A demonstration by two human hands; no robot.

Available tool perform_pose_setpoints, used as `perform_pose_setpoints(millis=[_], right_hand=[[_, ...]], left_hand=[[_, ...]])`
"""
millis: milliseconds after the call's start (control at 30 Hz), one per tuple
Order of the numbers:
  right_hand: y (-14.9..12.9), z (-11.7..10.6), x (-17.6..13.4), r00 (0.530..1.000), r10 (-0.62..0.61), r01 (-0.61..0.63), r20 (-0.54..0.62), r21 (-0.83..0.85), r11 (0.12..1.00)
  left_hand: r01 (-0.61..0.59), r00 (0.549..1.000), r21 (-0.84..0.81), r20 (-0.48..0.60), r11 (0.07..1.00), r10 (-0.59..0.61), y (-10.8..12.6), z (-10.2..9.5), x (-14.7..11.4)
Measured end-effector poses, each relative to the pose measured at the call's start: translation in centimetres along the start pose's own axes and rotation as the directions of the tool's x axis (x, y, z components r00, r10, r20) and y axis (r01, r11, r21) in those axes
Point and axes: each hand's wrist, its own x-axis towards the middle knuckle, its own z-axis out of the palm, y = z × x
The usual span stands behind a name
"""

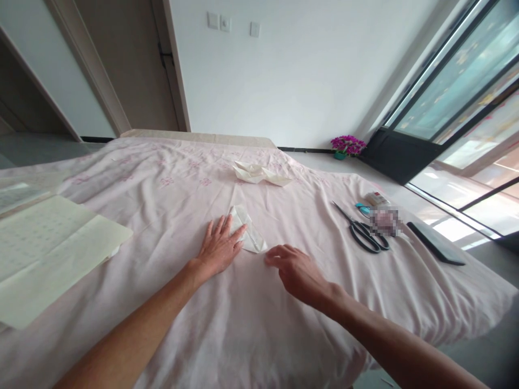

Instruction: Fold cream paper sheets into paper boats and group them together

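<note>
Now L hand (219, 248), fingers spread, on folded paper (252, 239); R hand (299, 272) half-curled nr corner, grip unclear.

Room in a home, by all signs. Pale pink, flower-printed cloth (162, 167) drapes a broad surface (bed or table, cannot tell). Plain white wall (300, 81) with square white switch plates (213, 20); flat brown door (125, 59), black lever handle (165, 55). Bushy magenta flowers (349, 143) in a small green pot (339, 155) stand on the glossy grey floor (312, 158), near dark-framed glass panels (446, 108).
</note>
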Motion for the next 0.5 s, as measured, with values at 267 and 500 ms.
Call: perform_pose_setpoints(millis=[267,500], right_hand=[[2.0,-0.6,6.1,0.922,0.388,-0.384,0.012,0.170,0.907],[3.2,0.2,10.6,0.925,0.329,-0.371,0.190,0.272,0.888]], left_hand=[[0.041,0.999,0.044,-0.025,0.998,-0.040,1.0,-0.8,-0.4],[0.131,0.988,0.003,-0.077,0.991,-0.131,1.2,-1.4,-0.6]])
